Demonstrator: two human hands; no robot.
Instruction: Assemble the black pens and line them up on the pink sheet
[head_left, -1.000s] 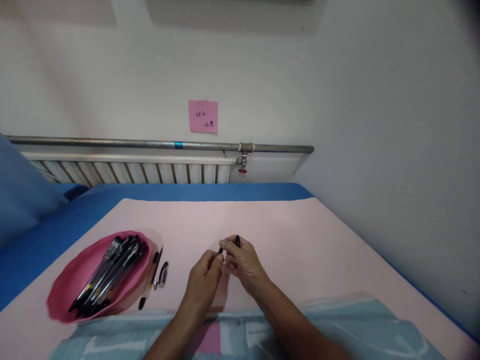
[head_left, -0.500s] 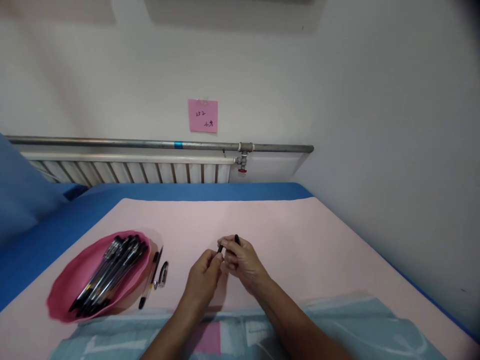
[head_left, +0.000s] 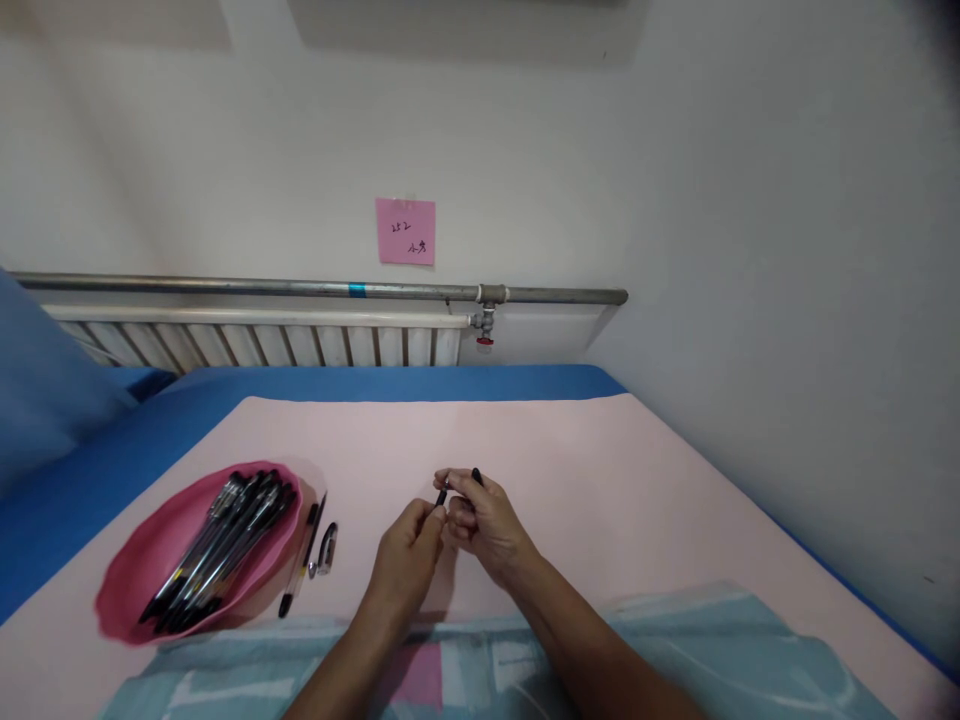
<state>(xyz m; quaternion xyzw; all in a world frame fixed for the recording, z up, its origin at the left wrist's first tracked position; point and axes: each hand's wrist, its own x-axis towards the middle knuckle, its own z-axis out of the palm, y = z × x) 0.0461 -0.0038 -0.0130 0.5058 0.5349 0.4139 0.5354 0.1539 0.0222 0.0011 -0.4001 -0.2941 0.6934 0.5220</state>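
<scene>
Nearest, a teal patterned cloth (head_left: 247, 675) runs out of view at the bottom edge, where both forearms are cut off too. Over the desk (head_left: 600, 500), the left hand (head_left: 409, 550) pinches a short black piece (head_left: 440, 498) between thumb and forefinger; its lower part is hidden in the grip. The right hand (head_left: 487, 530) is close against it, its fingers curled round a black-tipped rod (head_left: 476, 476) of which only the end shows. Whether the right fingertips touch the black piece is too small to tell.

To the left lie a clear-barrelled pen (head_left: 291, 583), a thin dark refill (head_left: 321, 512) whose lower end is hard to separate from the pen, a clear and black cap (head_left: 327, 548) and a tiny silvery part (head_left: 312, 570). Beside them, a pink basket (head_left: 124, 590) holds black pens (head_left: 217, 555) overlapping too closely to count.

Beyond the blue far edge (head_left: 420, 383) is a radiator (head_left: 360, 346), its lower part hidden, below a metal pipe (head_left: 285, 287). Blue fabric (head_left: 52, 390) at the left is blurred and cut off. Higher on the wall, a pink note (head_left: 406, 232) bears small handwriting.
</scene>
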